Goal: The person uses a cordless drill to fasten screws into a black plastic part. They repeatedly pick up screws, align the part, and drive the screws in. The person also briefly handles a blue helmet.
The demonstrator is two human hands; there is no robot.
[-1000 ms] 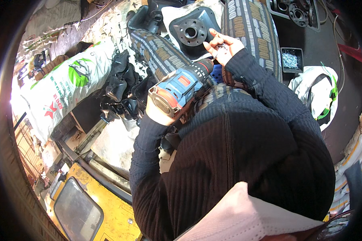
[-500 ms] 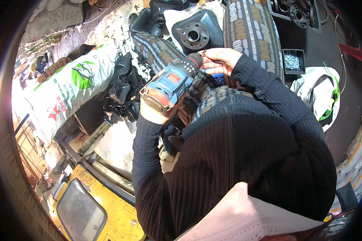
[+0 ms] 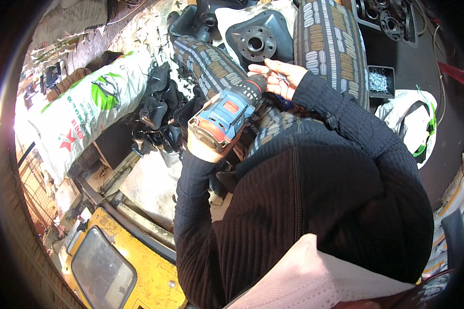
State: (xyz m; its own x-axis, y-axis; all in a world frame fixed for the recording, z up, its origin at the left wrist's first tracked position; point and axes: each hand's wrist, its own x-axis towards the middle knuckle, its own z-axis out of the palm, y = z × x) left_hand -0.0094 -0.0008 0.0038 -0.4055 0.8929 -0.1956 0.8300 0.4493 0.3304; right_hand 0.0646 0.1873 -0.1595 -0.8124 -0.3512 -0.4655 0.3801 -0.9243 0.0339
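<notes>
My left hand (image 3: 203,151) is wrapped round the grip of a blue and black cordless drill (image 3: 227,114). The drill's chuck points up and to the right, toward my right hand (image 3: 290,75). Small silvery screws (image 3: 282,79) lie in the partly curled fingers of that hand, right beside the chuck. Whether a fingertip touches the chuck I cannot tell. Just beyond my hands, between my patterned trouser legs, sits a dark moulded part with a round, drilled flange (image 3: 255,43). It lies on a white sack (image 3: 226,18).
A dark tray of small screws (image 3: 379,82) stands to the right, above a crumpled white bag (image 3: 410,121). Farther off is a tray of dark flange rings (image 3: 389,23). Black parts (image 3: 160,100) and a full white sack (image 3: 98,105) lie left, a yellow machine panel (image 3: 144,268) lower left.
My left hand and the drill have moved slightly right and down. My right hand's fingers have shifted at the chuck, and the screws in them now show more clearly.
</notes>
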